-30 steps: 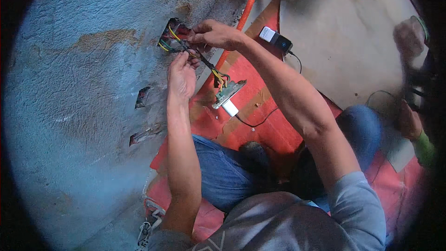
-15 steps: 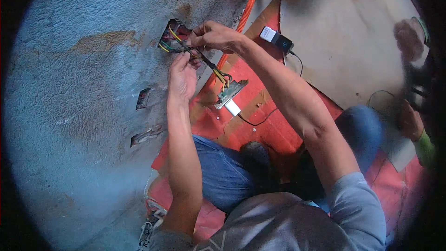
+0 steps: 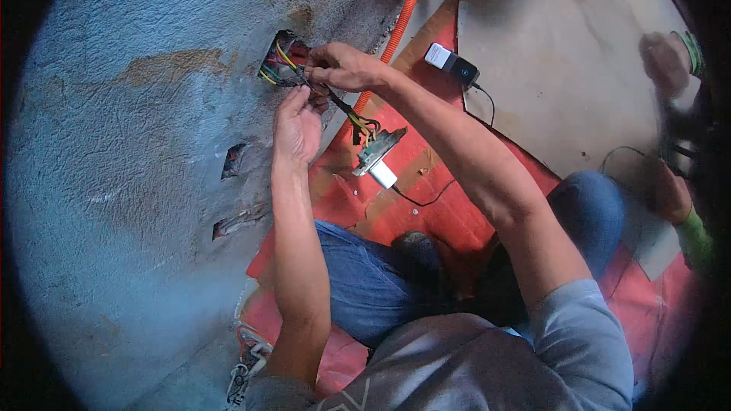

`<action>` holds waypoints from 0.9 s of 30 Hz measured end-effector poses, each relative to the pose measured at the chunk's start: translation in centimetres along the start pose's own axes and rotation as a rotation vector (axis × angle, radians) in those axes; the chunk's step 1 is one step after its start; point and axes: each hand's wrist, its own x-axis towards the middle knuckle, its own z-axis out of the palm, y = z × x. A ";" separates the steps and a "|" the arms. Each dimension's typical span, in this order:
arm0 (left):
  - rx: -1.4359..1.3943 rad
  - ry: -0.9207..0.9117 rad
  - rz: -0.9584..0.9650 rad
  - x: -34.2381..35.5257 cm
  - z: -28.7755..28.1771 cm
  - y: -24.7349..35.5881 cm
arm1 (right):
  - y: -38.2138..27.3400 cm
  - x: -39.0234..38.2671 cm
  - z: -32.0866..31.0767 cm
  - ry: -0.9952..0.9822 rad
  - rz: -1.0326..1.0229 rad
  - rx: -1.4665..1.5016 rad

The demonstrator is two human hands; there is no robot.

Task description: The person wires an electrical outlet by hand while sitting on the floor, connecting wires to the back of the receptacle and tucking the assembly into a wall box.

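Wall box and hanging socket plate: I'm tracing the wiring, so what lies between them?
In the head view, a bundle of coloured wires runs from the wall box down to the socket plate, passing under the right hand.

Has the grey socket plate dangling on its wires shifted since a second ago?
Barely, if at all. The grey socket plate hangs about where it did against the orange corrugated conduit and the wall box; any shift is too slight to tell.

wall box (image 3: 280, 65) crowded with wires (image 3: 285, 57), both hands close in front, bare wall (image 3: 137, 183) left open
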 end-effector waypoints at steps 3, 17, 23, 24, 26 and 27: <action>-0.005 0.010 0.018 -0.3 -0.5 0.3 | -0.8 0.2 0.3 -0.027 -0.001 0.002; 0.084 0.057 0.015 0.0 1.1 -0.6 | -3.0 -0.9 -1.8 0.344 0.033 -0.287; 0.084 0.095 0.118 0.0 0.9 -0.9 | -3.9 -2.7 -1.8 0.059 0.335 0.125; 0.082 0.099 0.124 -0.2 0.8 -0.9 | -4.4 -3.1 -1.6 0.003 0.374 0.147; 0.118 0.132 0.127 -0.2 1.0 -0.8 | -4.7 -3.3 -1.3 0.016 0.328 0.099; 0.114 0.128 0.129 -0.1 1.4 -0.9 | -4.5 -3.4 -1.4 0.030 0.281 -0.027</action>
